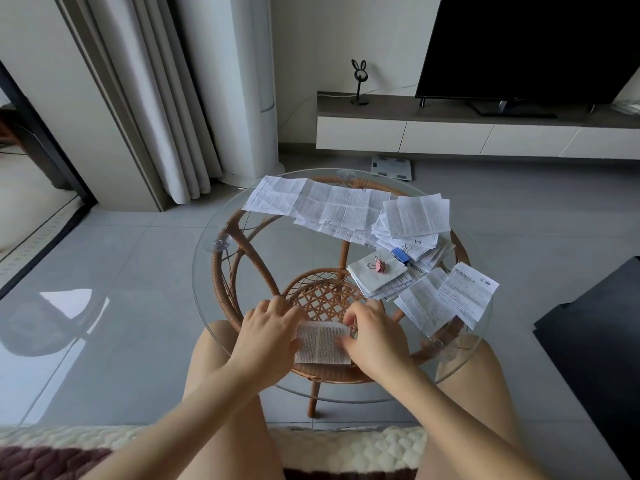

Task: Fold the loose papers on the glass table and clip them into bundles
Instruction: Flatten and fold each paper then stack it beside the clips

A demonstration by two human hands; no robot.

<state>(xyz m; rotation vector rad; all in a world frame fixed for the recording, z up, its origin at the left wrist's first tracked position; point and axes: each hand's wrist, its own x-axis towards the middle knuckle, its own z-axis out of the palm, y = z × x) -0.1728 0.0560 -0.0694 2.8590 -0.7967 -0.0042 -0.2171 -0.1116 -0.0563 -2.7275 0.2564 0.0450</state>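
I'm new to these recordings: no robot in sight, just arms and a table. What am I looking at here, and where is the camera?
There is no machine here: a person works with bare hands. The single picture comes from a wide-angle camera worn on the head, looking forward and down, so the arms and knees enter from the bottom edge. The round glass table sits on a wicker frame. On it lie a long unfolded sheet at the far side, a pile of loose papers to the right, a bundle with a pink clip on it, and a blue clip just behind. Near the front, the left hand rests on one side of a folded paper, while the right hand pinches the other side.
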